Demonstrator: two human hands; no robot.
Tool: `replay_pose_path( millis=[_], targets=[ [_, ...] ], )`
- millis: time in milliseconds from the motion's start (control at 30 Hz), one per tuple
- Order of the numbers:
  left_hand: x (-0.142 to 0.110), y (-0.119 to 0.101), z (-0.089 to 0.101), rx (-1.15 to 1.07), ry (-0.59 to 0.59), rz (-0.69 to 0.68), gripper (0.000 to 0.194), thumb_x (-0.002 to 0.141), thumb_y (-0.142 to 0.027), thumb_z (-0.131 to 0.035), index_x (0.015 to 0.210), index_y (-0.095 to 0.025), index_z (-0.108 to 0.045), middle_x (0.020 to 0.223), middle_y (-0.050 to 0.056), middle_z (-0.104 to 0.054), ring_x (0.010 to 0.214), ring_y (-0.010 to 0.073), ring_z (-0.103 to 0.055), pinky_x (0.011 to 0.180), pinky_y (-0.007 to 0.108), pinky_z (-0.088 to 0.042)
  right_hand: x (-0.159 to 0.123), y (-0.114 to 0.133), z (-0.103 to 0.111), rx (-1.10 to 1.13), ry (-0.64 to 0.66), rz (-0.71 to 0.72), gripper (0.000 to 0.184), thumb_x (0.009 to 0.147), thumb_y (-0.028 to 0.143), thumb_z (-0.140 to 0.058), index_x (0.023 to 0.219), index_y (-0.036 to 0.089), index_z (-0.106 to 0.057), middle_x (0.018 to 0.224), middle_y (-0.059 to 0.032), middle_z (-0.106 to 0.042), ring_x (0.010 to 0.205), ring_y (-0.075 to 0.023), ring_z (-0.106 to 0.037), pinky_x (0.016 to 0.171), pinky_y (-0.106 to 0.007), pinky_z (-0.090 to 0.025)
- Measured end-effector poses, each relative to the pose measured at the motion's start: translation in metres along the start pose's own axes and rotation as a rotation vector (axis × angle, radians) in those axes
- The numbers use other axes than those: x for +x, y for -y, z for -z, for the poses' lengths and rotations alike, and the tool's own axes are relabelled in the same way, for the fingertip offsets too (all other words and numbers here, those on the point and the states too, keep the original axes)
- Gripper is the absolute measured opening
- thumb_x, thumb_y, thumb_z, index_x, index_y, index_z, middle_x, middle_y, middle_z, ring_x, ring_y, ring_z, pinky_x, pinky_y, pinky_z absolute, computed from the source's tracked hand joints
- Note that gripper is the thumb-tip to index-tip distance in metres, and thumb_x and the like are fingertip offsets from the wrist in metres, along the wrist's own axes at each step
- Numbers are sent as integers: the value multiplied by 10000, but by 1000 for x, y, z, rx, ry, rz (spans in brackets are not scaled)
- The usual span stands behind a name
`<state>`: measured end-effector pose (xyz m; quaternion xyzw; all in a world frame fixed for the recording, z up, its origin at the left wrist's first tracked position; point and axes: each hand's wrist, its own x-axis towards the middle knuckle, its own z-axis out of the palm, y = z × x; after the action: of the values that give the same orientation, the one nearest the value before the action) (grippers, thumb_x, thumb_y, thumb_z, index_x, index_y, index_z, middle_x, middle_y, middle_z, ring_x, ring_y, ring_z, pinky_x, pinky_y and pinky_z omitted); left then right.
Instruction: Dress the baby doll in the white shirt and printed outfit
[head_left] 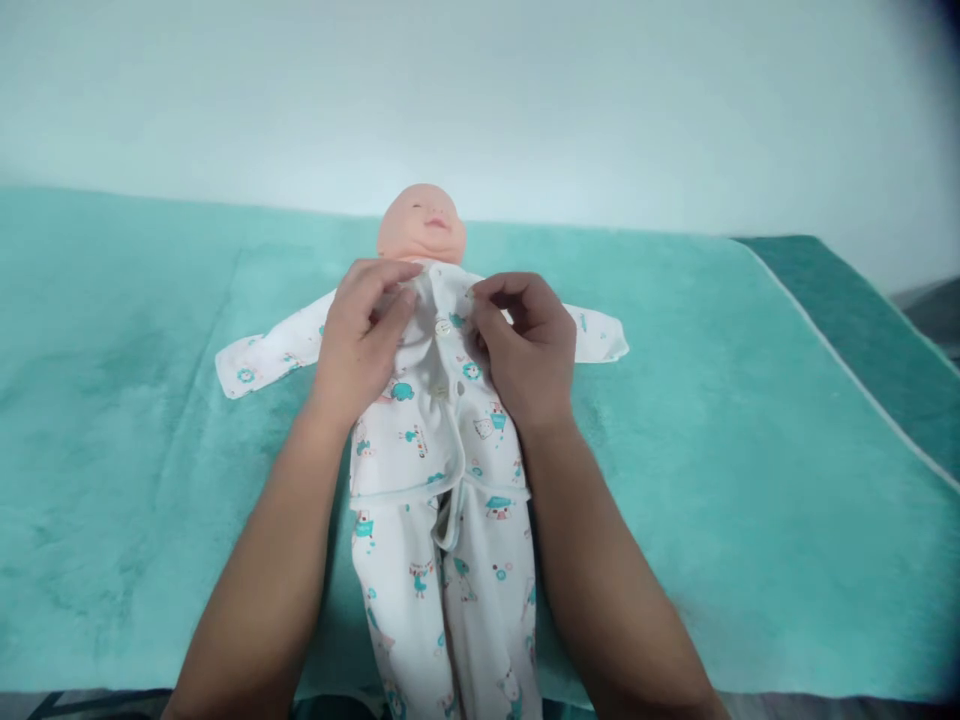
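Observation:
A baby doll (424, 222) lies on its back in a white printed baby shirt (427, 440) and matching trousers (401, 610). At the upper chest, my left hand (367, 335) pinches the shirt's front near the collar between thumb and fingers. Opposite it, my right hand (532, 345) has its thumb and forefinger closed on the shirt cloth. Between the hands a white button (443, 328) shows on the front edge. A lower button (440, 392) sits further down, where the front panels overlap. Both long sleeves stretch outward, partly hidden behind my hands.
A teal blanket (712, 480) covers the surface under the doll, with a darker bordered strip (847, 310) at the right. Behind it rises a pale wall (480, 110). The front edge of the surface runs along the bottom of the view.

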<state>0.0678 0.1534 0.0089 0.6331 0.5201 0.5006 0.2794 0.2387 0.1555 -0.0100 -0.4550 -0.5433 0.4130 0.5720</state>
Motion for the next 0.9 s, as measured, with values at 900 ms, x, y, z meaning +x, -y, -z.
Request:
replay_pose_path(
  millis=[900],
  targets=[
    [41,-3,-13,30,43,50,175,813,-222,-686,974,-197,-750,912,19,-760,816,152,-681,808,282,-540,21,-13,5,-56,185,147,211,917,365,-676,1101,271,-715,1285,-39,-659,1267,-212,-576,1155,-409,-418]
  ],
)
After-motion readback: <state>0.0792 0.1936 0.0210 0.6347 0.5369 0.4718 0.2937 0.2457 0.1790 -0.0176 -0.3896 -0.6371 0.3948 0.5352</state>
